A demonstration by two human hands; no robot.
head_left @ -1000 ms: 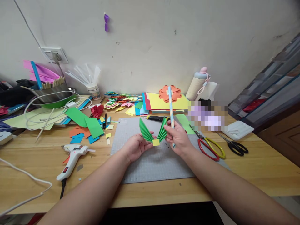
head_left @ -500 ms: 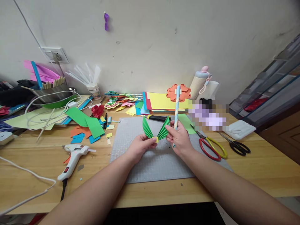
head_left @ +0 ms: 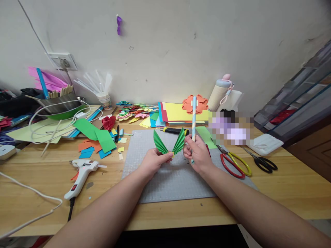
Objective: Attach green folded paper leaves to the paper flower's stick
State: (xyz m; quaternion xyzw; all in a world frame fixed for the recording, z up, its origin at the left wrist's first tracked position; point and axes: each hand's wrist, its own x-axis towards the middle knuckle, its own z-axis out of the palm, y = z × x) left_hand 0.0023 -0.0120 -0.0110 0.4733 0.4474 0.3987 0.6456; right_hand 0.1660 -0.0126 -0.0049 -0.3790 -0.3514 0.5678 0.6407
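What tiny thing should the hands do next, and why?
Perhaps the left hand should bring the pleated green paper leaves to the thin blue-and-yellow striped stick: it pinches them by their yellow base, while the right hand holds the stick upright beside them, and no leaf shows on it.

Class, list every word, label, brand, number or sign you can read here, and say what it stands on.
No text can be read.
Cutting mat: faint print, too small to read.
Paper cup: print too blurred to read.
Wall: small scribble, no legible word.
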